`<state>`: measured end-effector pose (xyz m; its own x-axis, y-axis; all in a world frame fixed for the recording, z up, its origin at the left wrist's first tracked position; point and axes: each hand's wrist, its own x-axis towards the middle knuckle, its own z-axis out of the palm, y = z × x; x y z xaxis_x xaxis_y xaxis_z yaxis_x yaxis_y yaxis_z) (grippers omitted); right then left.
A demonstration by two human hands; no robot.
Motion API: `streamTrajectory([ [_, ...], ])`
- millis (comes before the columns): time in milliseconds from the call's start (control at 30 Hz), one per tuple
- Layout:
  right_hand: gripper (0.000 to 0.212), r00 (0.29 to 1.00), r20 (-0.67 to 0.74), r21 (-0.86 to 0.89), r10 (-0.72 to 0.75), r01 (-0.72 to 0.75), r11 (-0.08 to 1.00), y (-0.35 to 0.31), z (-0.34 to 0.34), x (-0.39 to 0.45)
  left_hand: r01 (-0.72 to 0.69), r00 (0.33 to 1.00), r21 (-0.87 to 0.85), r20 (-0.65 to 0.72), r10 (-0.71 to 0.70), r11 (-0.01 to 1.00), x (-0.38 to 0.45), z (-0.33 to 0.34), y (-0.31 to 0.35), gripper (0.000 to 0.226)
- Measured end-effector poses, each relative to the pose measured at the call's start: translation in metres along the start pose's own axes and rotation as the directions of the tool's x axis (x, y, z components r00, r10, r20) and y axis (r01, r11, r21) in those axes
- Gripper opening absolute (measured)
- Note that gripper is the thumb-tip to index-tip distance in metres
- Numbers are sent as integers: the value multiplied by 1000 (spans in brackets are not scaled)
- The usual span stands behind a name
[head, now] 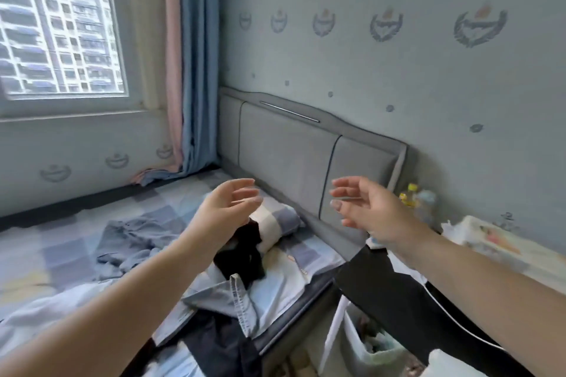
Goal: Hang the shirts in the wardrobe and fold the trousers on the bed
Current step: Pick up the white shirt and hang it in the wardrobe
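Observation:
My left hand [228, 208] and my right hand [364, 208] are raised above the bed [61, 242], palms facing each other, fingers relaxed, holding nothing. Below them lie several garments. A crumpled blue-grey garment [131, 239] lies on the checked sheet. A black garment [242, 257] lies against the pillow [275, 223]. A light denim piece [226, 300] with stitched hem lies near the bed's edge, and a dark navy garment [214, 346] lies below it. No wardrobe is in view.
A grey padded headboard [291, 144] stands behind the bed against the wall. A black bedside table [382, 285] at right carries bottles [413, 196] and a white cable. A white bin [364, 349] stands below it. Window and curtains [190, 70] are at left.

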<state>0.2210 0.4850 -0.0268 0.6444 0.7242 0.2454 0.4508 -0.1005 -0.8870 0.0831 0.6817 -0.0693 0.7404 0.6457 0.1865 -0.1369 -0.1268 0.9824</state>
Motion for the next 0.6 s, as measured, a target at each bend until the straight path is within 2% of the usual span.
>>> streamTrajectory([
  [133, 24, 991, 136, 68, 21, -30, 997, 7, 86, 45, 84, 986, 20, -148, -80, 996, -2, -97, -27, 30],
  [300, 22, 954, 300, 108, 22, -57, 992, 15, 180, 83, 160, 931, 5, -332, -150, 987, -23, -194, -60, 28],
  [400, 23, 921, 388, 126, 19, -73, 989, 23, 225, 102, 199, 890, -4, -417, -182, 980, -35, -237, -76, 26],
  [500, 23, 881, 473, 134, 19, -94, 987, 38, 266, 120, 250, 846, -8, -484, -222, 968, -44, -272, -96, 34],
  [600, 23, 833, 553, 131, 26, -118, 984, 58, 309, 141, 309, 782, -49, -556, -283, 950, -47, -304, -127, 33],
])
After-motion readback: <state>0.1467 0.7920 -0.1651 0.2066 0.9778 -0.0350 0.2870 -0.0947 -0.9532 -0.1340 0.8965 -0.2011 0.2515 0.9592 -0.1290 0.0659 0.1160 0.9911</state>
